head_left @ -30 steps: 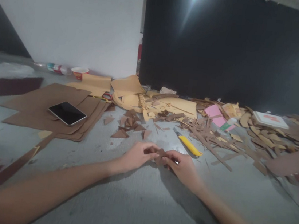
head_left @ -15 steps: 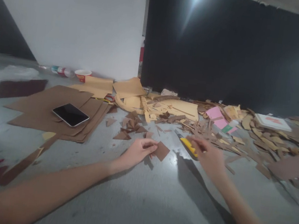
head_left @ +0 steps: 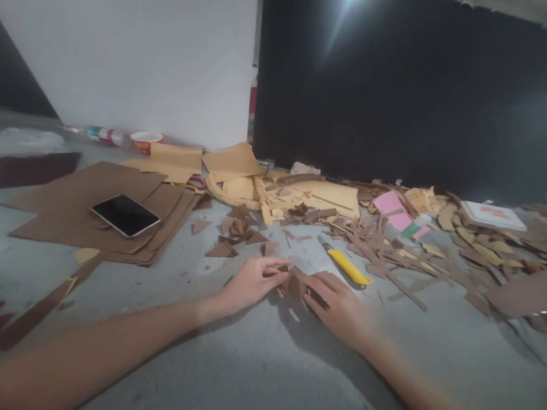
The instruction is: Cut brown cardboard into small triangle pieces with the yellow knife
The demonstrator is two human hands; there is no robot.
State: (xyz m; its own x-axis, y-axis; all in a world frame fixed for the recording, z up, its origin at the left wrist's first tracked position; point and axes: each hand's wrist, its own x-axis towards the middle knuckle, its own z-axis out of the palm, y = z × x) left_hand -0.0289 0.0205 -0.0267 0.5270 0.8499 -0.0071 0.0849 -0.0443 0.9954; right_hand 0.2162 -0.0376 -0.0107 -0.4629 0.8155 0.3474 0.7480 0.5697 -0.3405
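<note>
The fingers (head_left: 272, 273) of the left hand (head_left: 245, 287) are closed together on a small brown piece (head_left: 297, 285), pinching it at its nine o'clock side. The fingers (head_left: 317, 285) of the right hand (head_left: 341, 309) lie bent at its three o'clock side, with a little gap between them; I cannot tell whether they grip the piece or only touch it. The piece is between the two hands, just above the grey surface (head_left: 231, 374), and partly hidden.

Taking this piece as centre of the clock, with twelve straight away from the person, a yellow cutter (head_left: 349, 267) lies near at two o'clock, just beyond the right hand. Between ten and eleven I see brown triangles (head_left: 239, 226), several of them heaped. Many narrow brown strips (head_left: 383, 246) are scattered between one and two, and behind them is a pink paper (head_left: 394, 207).

Farther at ten o'clock there is a pile of brown sheets (head_left: 66, 194), and a phone (head_left: 125, 215) with dark screen rests on it. Toward eleven, yellow sheets (head_left: 181, 158) stand before a white panel (head_left: 164, 42).
</note>
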